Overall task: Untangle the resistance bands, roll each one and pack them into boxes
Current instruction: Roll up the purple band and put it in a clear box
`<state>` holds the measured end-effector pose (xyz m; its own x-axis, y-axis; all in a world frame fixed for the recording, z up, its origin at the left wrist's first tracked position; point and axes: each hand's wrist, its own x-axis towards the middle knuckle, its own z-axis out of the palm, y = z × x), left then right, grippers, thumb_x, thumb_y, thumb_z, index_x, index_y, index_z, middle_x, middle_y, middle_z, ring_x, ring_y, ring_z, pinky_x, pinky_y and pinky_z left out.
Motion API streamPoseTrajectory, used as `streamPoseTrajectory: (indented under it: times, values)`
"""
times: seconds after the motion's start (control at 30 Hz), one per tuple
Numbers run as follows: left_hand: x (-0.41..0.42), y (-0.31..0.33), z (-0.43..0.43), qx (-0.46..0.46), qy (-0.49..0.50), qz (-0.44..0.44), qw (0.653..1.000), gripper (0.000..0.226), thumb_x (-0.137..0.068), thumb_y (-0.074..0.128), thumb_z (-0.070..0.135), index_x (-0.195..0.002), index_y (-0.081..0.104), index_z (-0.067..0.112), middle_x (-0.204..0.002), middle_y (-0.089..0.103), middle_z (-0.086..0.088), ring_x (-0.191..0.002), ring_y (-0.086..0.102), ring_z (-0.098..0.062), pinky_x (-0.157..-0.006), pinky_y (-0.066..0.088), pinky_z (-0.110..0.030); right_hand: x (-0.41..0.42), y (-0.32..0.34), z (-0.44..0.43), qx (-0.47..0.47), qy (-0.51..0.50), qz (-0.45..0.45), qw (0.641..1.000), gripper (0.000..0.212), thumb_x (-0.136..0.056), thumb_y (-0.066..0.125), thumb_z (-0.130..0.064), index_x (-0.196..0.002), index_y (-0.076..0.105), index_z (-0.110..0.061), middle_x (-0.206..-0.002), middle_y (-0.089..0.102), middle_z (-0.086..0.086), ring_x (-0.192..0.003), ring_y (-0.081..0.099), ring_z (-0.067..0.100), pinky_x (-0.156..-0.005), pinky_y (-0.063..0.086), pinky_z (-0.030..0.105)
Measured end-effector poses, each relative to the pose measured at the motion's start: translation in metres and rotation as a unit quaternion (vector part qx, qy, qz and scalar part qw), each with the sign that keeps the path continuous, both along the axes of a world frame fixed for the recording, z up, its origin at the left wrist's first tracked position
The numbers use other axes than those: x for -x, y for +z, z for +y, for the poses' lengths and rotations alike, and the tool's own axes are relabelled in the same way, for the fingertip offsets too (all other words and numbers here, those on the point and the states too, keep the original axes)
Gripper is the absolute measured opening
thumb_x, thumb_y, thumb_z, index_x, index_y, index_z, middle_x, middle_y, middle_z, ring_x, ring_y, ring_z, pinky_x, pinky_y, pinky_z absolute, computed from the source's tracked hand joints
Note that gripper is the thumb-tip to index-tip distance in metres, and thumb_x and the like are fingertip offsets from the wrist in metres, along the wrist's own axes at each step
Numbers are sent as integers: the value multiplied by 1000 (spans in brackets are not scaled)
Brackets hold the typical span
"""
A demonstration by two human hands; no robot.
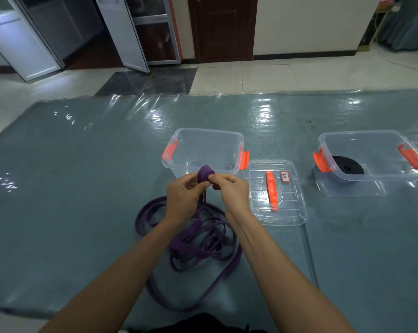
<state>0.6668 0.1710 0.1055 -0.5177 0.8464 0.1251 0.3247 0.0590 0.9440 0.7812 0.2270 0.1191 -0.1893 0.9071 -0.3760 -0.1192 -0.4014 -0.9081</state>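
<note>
Opening on the glossy grey-blue floor mat, spreading wide from nine o'clock across to three beneath everything.

Swinging out to two o'clock of the hands, well apart from them: sitting lidless on the mat, a clear rectangular plastic box with orange latches. Lying flat inside it, tucked toward its nine o'clock end, a black rolled-up resistance band.

Coming back to twelve o'clock, just beyond the fingertips: standing open, a second clear plastic box with orange latches, showing only bare floor inside.

Dropping to six o'clock of the hands: sprawling over the mat in loose, overlapping loops, the purple rubber resistance band, passing under both forearms and trailing down toward the bottom edge. Rising from that pile, one strand climbing up between the wrists.

Sliding to three o'clock, just beside the right wrist: lying flat on the mat, a clear plastic lid with an orange handle, carrying a small white label near its top edge, writing too small to read.

Closing in now on the left hand and the right hand, meeting above the pile. Gripping from both sides, fingers and thumbs curling in and pinching the small purple roll, holding it up in front of the near wall of the middle box.
</note>
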Motion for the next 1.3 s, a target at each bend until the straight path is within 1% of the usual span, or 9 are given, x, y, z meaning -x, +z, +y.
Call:
streamPoseTrajectory:
  times: [0.17,0.4,0.6,0.7,0.87,1.0,1.1,1.2,1.3]
  values:
    - [22,2,-3,34,-69,175,982,23,-83,79,18,-106,76,15,-86,75,8,-77,70,-7,-76,56,-25,-14,3,10,-132,131,-123,975,18,-81,79,-17,-98,74,-16,-92,73,-7,-73,66,4,-69,47,19]
    - [37,31,5,113,-237,389,883,12,-83,75,17,-93,73,12,-81,69,-2,-71,57,-17,-67,38,-27,-25,19,27,-466,356,-352,730,25,-84,74,-15,-108,74,-23,-96,73,-4,-80,62,13,-78,49,28]
    - [33,44,0,57,-154,130,978,19,-78,83,9,-95,76,15,-84,76,6,-80,72,-11,-79,55,-22,-31,18,21,-233,212,-110,943,32,-80,73,7,-110,72,-4,-88,76,12,-76,74,21,-78,58,26]
    - [26,46,-5,18,-110,-13,994,23,-77,83,5,-93,76,20,-87,78,3,-85,75,-13,-84,58,-24,-29,20,13,-103,155,60,981,34,-83,68,14,-116,66,6,-101,74,20,-87,74,29,-78,61,31]
    - [25,40,-11,6,-98,-96,991,24,-81,80,10,-104,77,15,-99,78,-7,-96,74,-26,-93,56,-41,-20,19,-4,26,102,197,975,27,-88,63,12,-115,64,8,-101,73,20,-88,73,28,-80,61,30]
    - [21,36,-19,-14,-77,35,996,27,-81,81,8,-107,76,11,-96,78,1,-90,74,-15,-88,58,-32,-17,14,-17,12,120,188,975,29,-88,63,12,-113,67,-1,-103,75,16,-90,74,24,-81,60,29]
    - [27,30,-28,-23,-95,156,983,27,-80,81,7,-107,76,9,-95,77,2,-86,72,-9,-86,58,-31,-27,16,-15,-142,197,16,970,34,-86,70,4,-108,72,-21,-95,78,-1,-78,74,12,-76,60,25]
    - [32,34,-27,-14,-147,258,955,29,-79,81,11,-108,75,10,-95,75,2,-85,69,-11,-83,57,-35,-35,28,-9,-349,250,-226,874,34,-85,77,-14,-116,73,-29,-87,72,-18,-68,68,4,-73,52,16]
    - [33,47,-17,-6,-173,273,946,26,-79,80,12,-105,76,11,-92,74,5,-83,69,-11,-83,56,-33,-34,38,-4,-403,276,-261,833,28,-86,73,-13,-110,74,-26,-87,71,-17,-67,64,4,-69,49,18]
